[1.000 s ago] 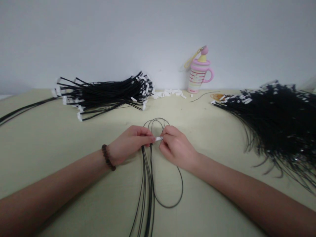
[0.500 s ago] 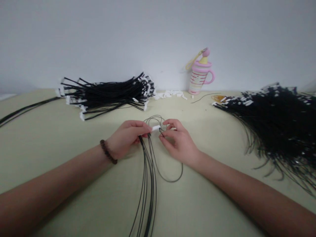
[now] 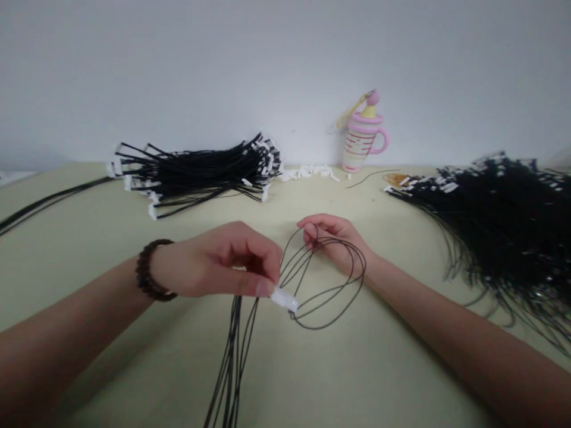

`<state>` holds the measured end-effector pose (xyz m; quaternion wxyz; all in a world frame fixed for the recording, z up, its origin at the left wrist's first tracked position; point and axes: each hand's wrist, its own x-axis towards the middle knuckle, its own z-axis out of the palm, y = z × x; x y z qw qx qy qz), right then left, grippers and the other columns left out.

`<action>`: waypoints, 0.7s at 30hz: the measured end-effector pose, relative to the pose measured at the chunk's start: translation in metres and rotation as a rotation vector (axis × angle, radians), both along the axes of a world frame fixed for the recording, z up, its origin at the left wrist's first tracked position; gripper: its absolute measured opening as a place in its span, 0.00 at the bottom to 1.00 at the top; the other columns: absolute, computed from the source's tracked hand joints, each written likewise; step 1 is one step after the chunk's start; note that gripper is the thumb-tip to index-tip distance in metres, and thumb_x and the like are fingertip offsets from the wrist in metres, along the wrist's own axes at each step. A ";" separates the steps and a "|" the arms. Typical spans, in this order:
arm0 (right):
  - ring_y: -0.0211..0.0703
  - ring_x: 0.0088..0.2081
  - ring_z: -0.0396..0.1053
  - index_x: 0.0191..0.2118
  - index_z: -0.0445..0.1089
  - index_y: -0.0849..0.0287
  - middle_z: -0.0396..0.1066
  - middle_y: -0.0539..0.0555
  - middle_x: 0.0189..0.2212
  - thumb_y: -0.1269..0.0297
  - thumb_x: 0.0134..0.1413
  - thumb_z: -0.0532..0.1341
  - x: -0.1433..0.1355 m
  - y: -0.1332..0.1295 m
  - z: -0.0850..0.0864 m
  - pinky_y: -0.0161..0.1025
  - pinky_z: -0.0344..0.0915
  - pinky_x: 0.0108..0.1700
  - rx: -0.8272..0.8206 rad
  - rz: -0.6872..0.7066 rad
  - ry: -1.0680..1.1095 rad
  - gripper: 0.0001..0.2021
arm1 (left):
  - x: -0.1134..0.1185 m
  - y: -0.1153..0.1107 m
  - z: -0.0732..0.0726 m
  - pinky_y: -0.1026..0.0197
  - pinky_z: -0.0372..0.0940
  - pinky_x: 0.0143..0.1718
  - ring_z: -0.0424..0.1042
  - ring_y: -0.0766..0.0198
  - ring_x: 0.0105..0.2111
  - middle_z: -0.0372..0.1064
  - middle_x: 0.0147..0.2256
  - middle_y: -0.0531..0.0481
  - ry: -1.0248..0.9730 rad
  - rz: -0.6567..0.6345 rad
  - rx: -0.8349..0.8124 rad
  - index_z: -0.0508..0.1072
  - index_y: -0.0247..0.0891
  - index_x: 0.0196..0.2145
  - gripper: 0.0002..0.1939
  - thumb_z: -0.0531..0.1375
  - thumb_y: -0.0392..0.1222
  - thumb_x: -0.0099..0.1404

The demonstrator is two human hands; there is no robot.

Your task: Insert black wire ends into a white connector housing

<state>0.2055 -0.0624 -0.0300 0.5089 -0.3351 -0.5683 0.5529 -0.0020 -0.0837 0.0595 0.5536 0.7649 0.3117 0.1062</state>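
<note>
My left hand (image 3: 241,264), with a beaded bracelet (image 3: 149,270) on its wrist, pinches a small white connector (image 3: 284,299) between thumb and fingers. Thin black cords (image 3: 232,345) hang down below that hand toward the bottom edge. Looped black cords (image 3: 343,318) spread to the right of the connector. Behind these loops, my right hand (image 3: 330,235) is closed, its thumb and fingertips together on the black cords.
A bundle of black cords with white ends (image 3: 196,172) lies at the back left. White pieces (image 3: 307,172) and a pink striped cup (image 3: 360,142) are near the wall. A large black cord pile (image 3: 513,220) covers the right side.
My left hand has turned and come nearer with the white connector, and the hanging cords swung left. The loops have opened out to the right, in front of my right hand.
</note>
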 end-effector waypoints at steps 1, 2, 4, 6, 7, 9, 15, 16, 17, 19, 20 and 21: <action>0.32 0.25 0.67 0.36 0.71 0.59 0.70 0.49 0.25 0.62 0.47 0.63 0.002 0.001 0.000 0.32 0.65 0.29 -0.029 0.012 0.054 0.09 | 0.001 0.002 -0.002 0.62 0.55 0.24 0.60 0.65 0.21 0.64 0.20 0.49 0.063 -0.007 0.031 0.74 0.38 0.22 0.06 0.62 0.43 0.51; 0.33 0.28 0.68 0.36 0.71 0.59 0.71 0.51 0.29 0.64 0.45 0.63 0.005 0.003 0.001 0.33 0.65 0.31 -0.056 0.023 0.097 0.10 | 0.003 0.004 -0.006 0.62 0.54 0.25 0.60 0.66 0.22 0.64 0.21 0.50 0.096 0.000 0.058 0.74 0.38 0.22 0.07 0.61 0.44 0.52; 0.37 0.34 0.70 0.39 0.70 0.59 0.72 0.54 0.35 0.68 0.42 0.63 0.011 0.006 0.003 0.35 0.66 0.35 -0.103 0.031 0.122 0.13 | 0.005 0.010 -0.014 0.64 0.53 0.24 0.58 0.67 0.22 0.63 0.20 0.52 0.099 0.033 0.081 0.73 0.38 0.23 0.07 0.60 0.44 0.53; 0.40 0.36 0.70 0.37 0.71 0.59 0.72 0.55 0.36 0.71 0.41 0.60 0.017 0.009 0.003 0.37 0.65 0.37 -0.061 -0.113 0.053 0.12 | 0.006 0.015 -0.025 0.65 0.51 0.24 0.57 0.68 0.22 0.62 0.20 0.53 0.089 0.096 0.072 0.72 0.37 0.22 0.07 0.60 0.43 0.53; 0.40 0.36 0.69 0.34 0.72 0.60 0.72 0.54 0.34 0.71 0.41 0.58 0.019 0.010 0.002 0.37 0.65 0.37 0.005 -0.254 -0.011 0.11 | 0.007 0.017 -0.029 0.65 0.51 0.24 0.57 0.69 0.22 0.62 0.20 0.54 0.085 0.144 0.060 0.71 0.36 0.22 0.07 0.60 0.42 0.53; 0.38 0.32 0.67 0.28 0.71 0.61 0.71 0.53 0.28 0.72 0.42 0.55 0.023 0.012 0.000 0.36 0.63 0.34 0.173 -0.575 -0.157 0.08 | 0.010 0.019 -0.038 0.66 0.50 0.23 0.57 0.70 0.21 0.61 0.19 0.54 0.095 0.260 0.041 0.70 0.35 0.21 0.08 0.59 0.41 0.53; 0.34 0.26 0.61 0.28 0.66 0.61 0.64 0.49 0.24 0.71 0.43 0.55 0.004 -0.008 0.000 0.31 0.56 0.25 0.364 -0.598 -0.245 0.04 | 0.021 0.016 -0.051 0.66 0.48 0.22 0.57 0.70 0.20 0.61 0.19 0.54 0.064 0.613 -0.002 0.69 0.34 0.22 0.08 0.60 0.42 0.52; 0.33 0.24 0.61 0.28 0.65 0.61 0.63 0.48 0.23 0.71 0.44 0.55 -0.002 -0.015 0.001 0.30 0.55 0.24 0.323 -0.474 -0.268 0.03 | 0.022 0.015 -0.052 0.66 0.48 0.21 0.56 0.70 0.20 0.61 0.19 0.54 0.038 0.650 -0.021 0.69 0.33 0.22 0.08 0.60 0.42 0.51; 0.32 0.22 0.59 0.28 0.65 0.61 0.62 0.47 0.21 0.69 0.45 0.56 -0.009 -0.021 0.002 0.30 0.54 0.23 0.276 -0.333 -0.314 0.03 | 0.022 0.015 -0.053 0.66 0.48 0.22 0.56 0.70 0.20 0.61 0.19 0.54 0.008 0.679 -0.040 0.69 0.33 0.22 0.09 0.60 0.42 0.51; 0.30 0.19 0.55 0.25 0.65 0.62 0.58 0.45 0.17 0.65 0.49 0.56 -0.021 -0.030 0.004 0.29 0.50 0.21 0.233 -0.095 -0.464 0.07 | 0.022 0.014 -0.055 0.66 0.49 0.22 0.57 0.70 0.21 0.61 0.19 0.54 -0.045 0.713 -0.074 0.68 0.33 0.22 0.09 0.60 0.43 0.51; 0.29 0.19 0.53 0.23 0.64 0.62 0.56 0.45 0.16 0.63 0.51 0.56 -0.025 -0.034 0.005 0.29 0.48 0.21 0.246 -0.025 -0.550 0.10 | 0.022 0.014 -0.055 0.65 0.49 0.23 0.57 0.70 0.21 0.61 0.20 0.53 -0.064 0.722 -0.082 0.68 0.33 0.22 0.09 0.60 0.43 0.51; 0.29 0.19 0.51 0.21 0.63 0.62 0.54 0.45 0.16 0.62 0.52 0.55 -0.028 -0.036 0.005 0.29 0.46 0.21 0.276 0.010 -0.627 0.13 | 0.021 0.014 -0.056 0.65 0.49 0.23 0.58 0.69 0.22 0.62 0.20 0.53 -0.078 0.728 -0.085 0.68 0.33 0.21 0.09 0.60 0.43 0.50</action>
